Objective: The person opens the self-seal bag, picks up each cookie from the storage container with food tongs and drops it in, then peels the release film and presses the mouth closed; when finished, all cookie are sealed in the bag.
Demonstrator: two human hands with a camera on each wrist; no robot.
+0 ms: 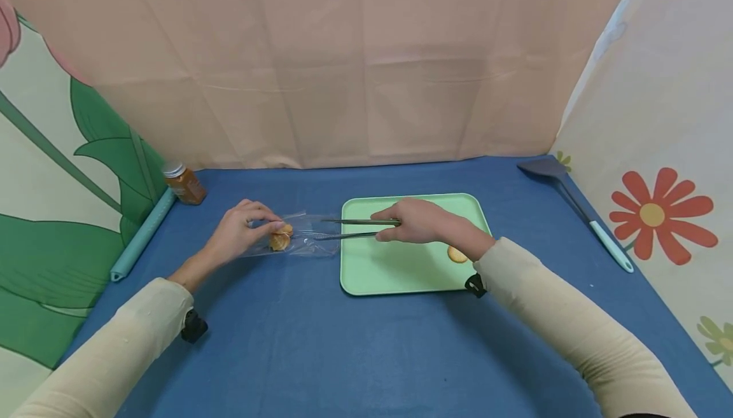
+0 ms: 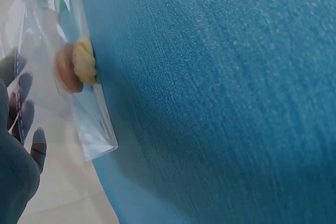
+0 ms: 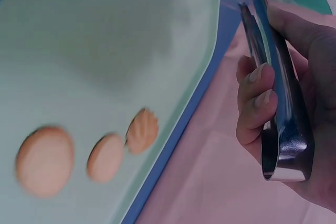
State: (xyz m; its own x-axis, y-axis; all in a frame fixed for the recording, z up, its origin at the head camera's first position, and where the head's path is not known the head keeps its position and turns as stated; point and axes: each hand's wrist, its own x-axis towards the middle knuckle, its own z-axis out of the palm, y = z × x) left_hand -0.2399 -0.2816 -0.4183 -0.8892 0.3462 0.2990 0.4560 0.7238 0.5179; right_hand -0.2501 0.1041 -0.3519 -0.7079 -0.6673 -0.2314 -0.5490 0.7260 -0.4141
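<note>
My left hand [image 1: 243, 230] holds a clear plastic bag [image 1: 317, 244] by its edge, fingertips at its left side. Inside the bag sit baked pieces like cookies [image 1: 280, 240]; in the left wrist view two of these cookies [image 2: 84, 61] lean together. With my right hand [image 1: 420, 219] I grip metal tongs [image 3: 286, 129] over the tray. Both tong arms point left, spread apart, and their tips overlap the bag's right part in the head view. On the light green tray [image 1: 395, 275], the right wrist view shows two smooth round cookies [image 3: 44, 161] and one ridged cookie [image 3: 142, 131].
A jar [image 1: 185, 184] with brown contents stands at the back left, beside a teal roll [image 1: 143, 235]. On the right lies a spatula [image 1: 578, 205] with a dark head and pale handle. Blue cloth [image 1: 321, 341] covers the table; a beige sheet [image 1: 321, 68] hangs behind.
</note>
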